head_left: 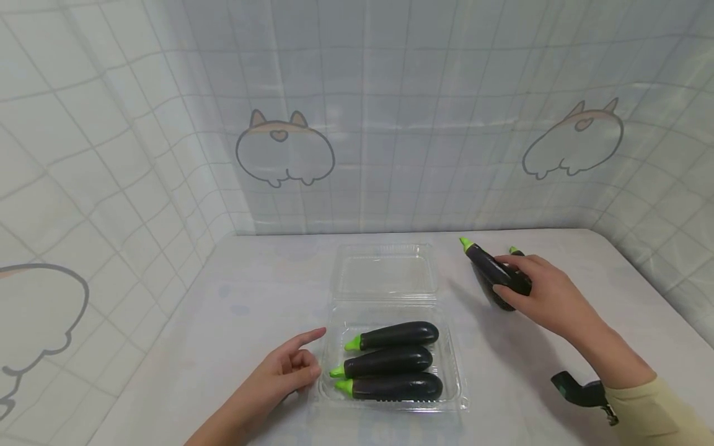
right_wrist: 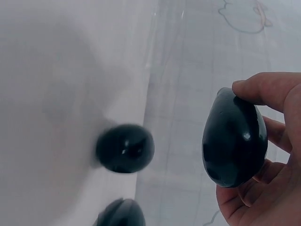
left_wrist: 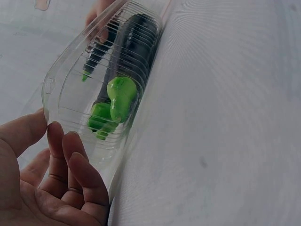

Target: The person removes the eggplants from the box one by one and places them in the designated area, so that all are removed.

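Note:
My right hand grips a dark eggplant with a bright green stem, thumb on one side and fingers on the other. In the right wrist view the rounded end of this eggplant faces the camera. Two more eggplants lie by that hand, one below the held one and one behind, mostly covered. A clear plastic clamshell container lies open, with three eggplants side by side in its base, stems left. My left hand pinches its left rim between thumb and a finger, index finger extended.
The container's lid is folded back away from me on the white table. A sheet with grid lines and cartoon animals hangs behind and along both sides. A black wrist-worn device sits under the right forearm.

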Demonstrator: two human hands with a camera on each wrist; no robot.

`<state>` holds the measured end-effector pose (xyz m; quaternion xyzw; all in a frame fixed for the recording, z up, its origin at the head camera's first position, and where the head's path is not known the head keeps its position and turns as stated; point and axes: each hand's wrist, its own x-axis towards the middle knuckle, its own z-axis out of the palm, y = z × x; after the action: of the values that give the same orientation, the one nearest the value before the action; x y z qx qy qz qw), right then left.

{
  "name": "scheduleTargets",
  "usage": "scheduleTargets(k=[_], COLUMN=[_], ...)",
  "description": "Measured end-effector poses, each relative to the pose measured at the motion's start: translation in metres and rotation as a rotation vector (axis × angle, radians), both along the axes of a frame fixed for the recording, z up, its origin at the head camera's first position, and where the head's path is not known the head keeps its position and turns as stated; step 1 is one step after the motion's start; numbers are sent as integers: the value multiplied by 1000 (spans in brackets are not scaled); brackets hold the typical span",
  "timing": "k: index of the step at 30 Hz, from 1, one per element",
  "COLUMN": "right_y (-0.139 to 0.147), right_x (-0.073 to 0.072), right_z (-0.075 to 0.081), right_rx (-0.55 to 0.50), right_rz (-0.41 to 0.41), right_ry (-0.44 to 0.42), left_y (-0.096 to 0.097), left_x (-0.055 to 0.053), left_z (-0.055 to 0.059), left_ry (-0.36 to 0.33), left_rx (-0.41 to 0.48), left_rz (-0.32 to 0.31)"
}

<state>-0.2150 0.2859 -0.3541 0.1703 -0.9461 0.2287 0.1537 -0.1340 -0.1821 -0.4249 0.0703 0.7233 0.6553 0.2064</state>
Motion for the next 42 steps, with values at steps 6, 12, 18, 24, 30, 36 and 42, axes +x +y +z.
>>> scheduleTargets(k=[6,12,18,24,30,36,42], right_y=[16,30,40,52,66,76,86], right_x=[-3,-9,-12,-15,-19,-19,-23], right_z=[-2,-5,-5,-3,-4,-4,-5], right_rx=[-23,-26,-7,3,16,6,-8], right_rz=[-36,-64,-99,-131,-158,-174,-193], right_ry=[-9,11,9,-20,-25,-64,-90], left_y=[0,-1,-2,-2,-2,-2,-3], left_x=[-1,-1,0,0,0,1,0], left_z=[-1,-1,-1,-1,-2,0,0], left_ry=[3,12,-2,-2,3,-9,-4], left_rx=[6,21,11,5,3,-5,-1], left_rz=[-10,-23,-8,-3,-1,2,-10])
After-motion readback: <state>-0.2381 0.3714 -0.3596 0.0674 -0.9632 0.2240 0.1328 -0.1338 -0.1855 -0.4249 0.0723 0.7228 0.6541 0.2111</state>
